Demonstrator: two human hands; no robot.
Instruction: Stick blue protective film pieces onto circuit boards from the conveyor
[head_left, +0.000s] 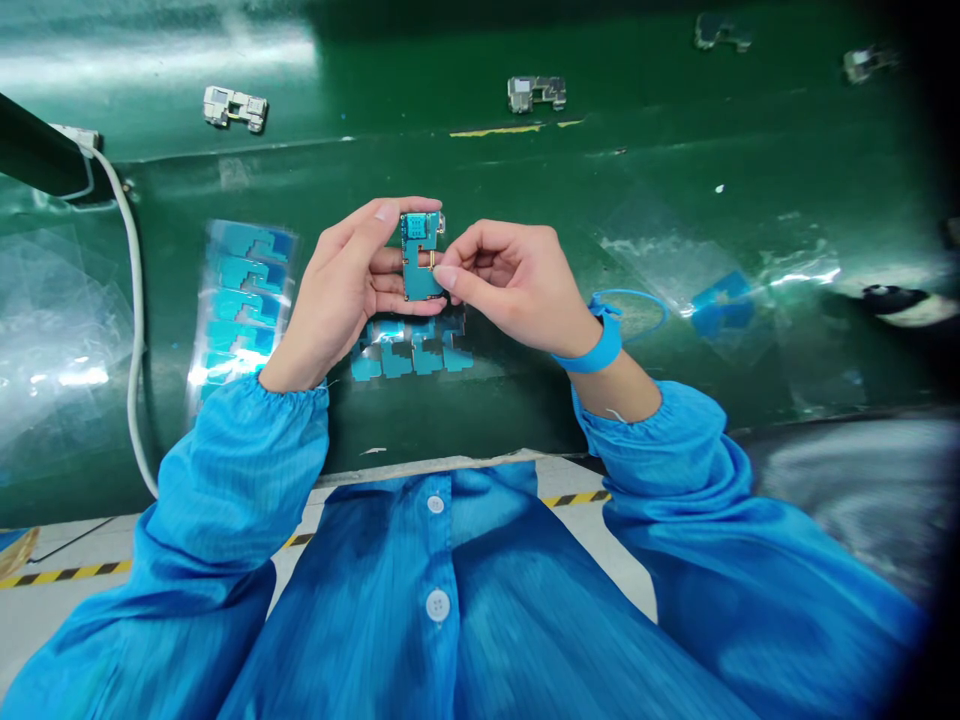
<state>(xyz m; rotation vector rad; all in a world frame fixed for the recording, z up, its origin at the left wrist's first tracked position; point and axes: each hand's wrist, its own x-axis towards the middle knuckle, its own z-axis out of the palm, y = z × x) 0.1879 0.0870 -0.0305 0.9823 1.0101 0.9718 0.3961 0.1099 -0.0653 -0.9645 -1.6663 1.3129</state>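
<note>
My left hand [352,280] holds a small teal circuit board [417,262] upright above the green belt, fingers wrapped behind it and thumb on its top edge. My right hand [510,280] is pinched against the board's right edge, thumb and forefinger pressed at a small gold part; whether it holds anything separate I cannot make out. Directly under the hands lies a strip of teal sticker pieces [411,352]. A longer clear sheet of the same teal stickers [241,300] lies to the left of my left wrist. A blue strap [600,345] circles my right wrist.
Several metal-shielded boards lie farther up the green belt [525,180]: one at far left [235,107], one in the middle [536,93], two at upper right. A white cable [135,330] runs down the left. Clear film with a blue patch [720,300] lies at right.
</note>
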